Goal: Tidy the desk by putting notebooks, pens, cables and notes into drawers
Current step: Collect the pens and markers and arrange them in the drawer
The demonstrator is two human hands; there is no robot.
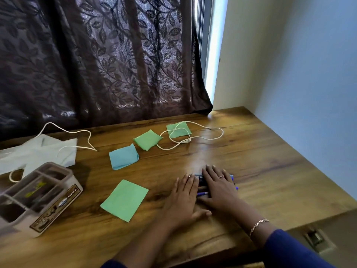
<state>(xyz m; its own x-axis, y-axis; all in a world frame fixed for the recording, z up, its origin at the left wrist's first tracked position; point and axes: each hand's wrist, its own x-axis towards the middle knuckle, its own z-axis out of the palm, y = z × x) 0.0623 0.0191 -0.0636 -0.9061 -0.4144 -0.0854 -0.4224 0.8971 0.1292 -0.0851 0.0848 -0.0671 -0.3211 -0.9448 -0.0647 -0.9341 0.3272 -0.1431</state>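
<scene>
Both hands lie flat on the wooden desk (260, 161), fingers straight and gripping nothing. The left hand (183, 198) and the right hand (218, 188) sit side by side over a small cluster of pens (202, 193). These show only in the gap between the hands and as blue tips poking out past the right hand's outer edge. The right palm covers most of them, and the left fingertips touch their near ends.

The pens are probably light, stiff and smooth-barrelled, so they could roll or fan apart under flat palms. The surest hold looks to be raking them together into one bundle and closing the fingers round the middle of the barrels, not the tips.

Just left of the left hand lies a green paper note (124, 200). Further out on that side are a blue note pad (123, 156) and a compartmented desk organiser (38, 196). Beyond the fingertips are two more green notes (147, 139) (178, 129), and a looped white cable (193, 136) crosses the farther one. The notes are thin and limp, best lifted by an edge, while the cable is floppy and wants coiling first. No drawer is in view.
</scene>
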